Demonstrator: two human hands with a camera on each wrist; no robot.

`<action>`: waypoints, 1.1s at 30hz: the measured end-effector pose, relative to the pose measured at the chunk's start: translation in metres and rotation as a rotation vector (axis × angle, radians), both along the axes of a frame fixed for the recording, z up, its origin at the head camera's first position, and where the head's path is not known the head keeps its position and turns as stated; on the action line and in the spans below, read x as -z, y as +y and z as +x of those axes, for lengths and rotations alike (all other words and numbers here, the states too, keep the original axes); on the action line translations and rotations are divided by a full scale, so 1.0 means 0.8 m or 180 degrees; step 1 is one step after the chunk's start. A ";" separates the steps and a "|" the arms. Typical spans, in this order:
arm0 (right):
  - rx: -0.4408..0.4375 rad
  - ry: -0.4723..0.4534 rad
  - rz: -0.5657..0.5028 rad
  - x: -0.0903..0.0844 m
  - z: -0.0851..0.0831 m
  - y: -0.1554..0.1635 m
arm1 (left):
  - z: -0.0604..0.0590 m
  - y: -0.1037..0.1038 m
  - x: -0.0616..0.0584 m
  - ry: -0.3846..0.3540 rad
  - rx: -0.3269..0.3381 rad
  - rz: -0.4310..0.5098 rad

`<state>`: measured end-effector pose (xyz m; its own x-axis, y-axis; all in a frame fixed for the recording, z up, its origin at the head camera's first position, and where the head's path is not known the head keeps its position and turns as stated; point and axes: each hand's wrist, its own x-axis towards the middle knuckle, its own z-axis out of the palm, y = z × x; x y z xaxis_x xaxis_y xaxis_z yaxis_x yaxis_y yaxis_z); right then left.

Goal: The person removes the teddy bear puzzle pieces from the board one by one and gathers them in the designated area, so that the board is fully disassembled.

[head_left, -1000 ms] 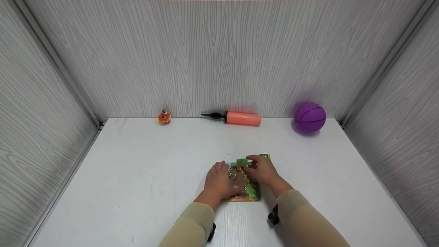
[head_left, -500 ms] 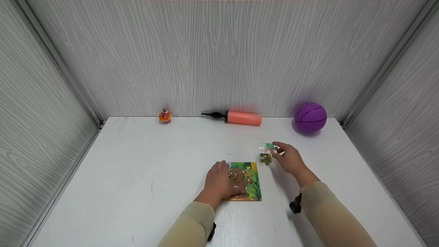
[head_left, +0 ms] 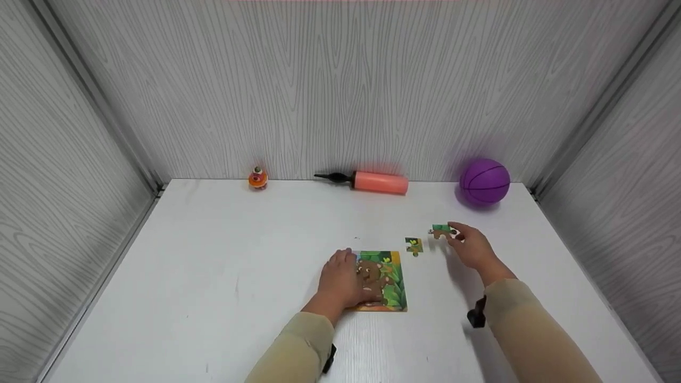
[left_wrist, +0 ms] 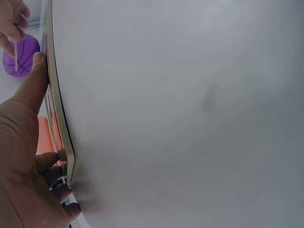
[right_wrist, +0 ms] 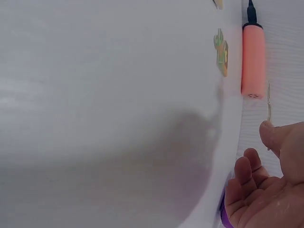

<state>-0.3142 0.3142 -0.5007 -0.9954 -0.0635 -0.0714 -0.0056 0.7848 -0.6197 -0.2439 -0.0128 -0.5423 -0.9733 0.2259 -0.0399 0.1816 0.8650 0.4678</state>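
Place: a small recording booth, not a lived-in room.
Walls: grey wood-grain panels closed in three sides.
Surface: a plain white tabletop.
Props: top, pump and ball stood along the back wall.

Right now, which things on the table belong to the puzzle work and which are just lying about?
In use:
puzzle board, under the left hand
green piece, pinched by the right hand
loose piece beside the board

Lying about, along the back wall:
purple ball
pink pump
orange toy
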 end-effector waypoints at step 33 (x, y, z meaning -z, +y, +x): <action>0.0045 -0.0452 0.0088 0.027 0.001 0.006 | -0.001 -0.001 0.002 -0.0045 -0.0004 -0.0003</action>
